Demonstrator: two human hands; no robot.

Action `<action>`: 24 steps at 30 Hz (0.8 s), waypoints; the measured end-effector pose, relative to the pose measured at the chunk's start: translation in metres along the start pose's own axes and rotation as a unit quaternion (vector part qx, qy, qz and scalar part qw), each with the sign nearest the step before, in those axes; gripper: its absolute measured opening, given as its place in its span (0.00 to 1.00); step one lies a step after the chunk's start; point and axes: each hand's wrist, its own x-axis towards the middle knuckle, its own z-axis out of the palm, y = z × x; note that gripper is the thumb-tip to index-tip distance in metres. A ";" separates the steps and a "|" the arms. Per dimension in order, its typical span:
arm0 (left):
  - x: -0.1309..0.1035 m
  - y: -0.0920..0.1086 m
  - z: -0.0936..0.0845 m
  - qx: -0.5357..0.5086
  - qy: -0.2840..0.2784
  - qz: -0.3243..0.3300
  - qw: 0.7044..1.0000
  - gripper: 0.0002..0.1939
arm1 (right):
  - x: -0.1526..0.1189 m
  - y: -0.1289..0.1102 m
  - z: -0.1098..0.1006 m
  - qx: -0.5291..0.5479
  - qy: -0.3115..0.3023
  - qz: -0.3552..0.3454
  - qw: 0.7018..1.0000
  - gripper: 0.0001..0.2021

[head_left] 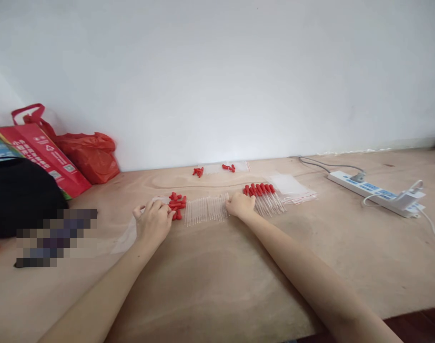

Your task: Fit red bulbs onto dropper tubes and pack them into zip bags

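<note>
wooden table, pale wall behind; left hand, right hand: fingers curled, any pinch i cannot tell.

Even, fairly bright light, with the wall palest low down near the middle and greyer toward the upper corners; soft shadows lie on the desk below the forearms; fine detail looks smeared, straight edges bend toward the sides, and coarse pixel blocks cover a patch at left
</note>
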 end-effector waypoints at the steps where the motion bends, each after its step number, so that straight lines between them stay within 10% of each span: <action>1: 0.000 0.000 0.000 0.001 0.003 -0.002 1.000 0.10 | 0.000 0.000 0.000 0.003 0.002 -0.001 1.000 0.14; 7: -0.002 0.006 -0.005 -0.056 0.047 0.008 0.997 0.11 | -0.006 0.009 -0.006 0.032 0.042 -0.030 0.998 0.15; 12: -0.014 0.032 -0.011 -0.211 0.073 0.083 0.971 0.11 | -0.022 0.042 -0.001 0.124 0.143 -0.188 0.964 0.08; 24: -0.030 0.066 -0.009 -0.416 -0.108 0.186 0.884 0.07 | -0.053 0.092 0.000 0.146 0.152 -0.360 0.909 0.10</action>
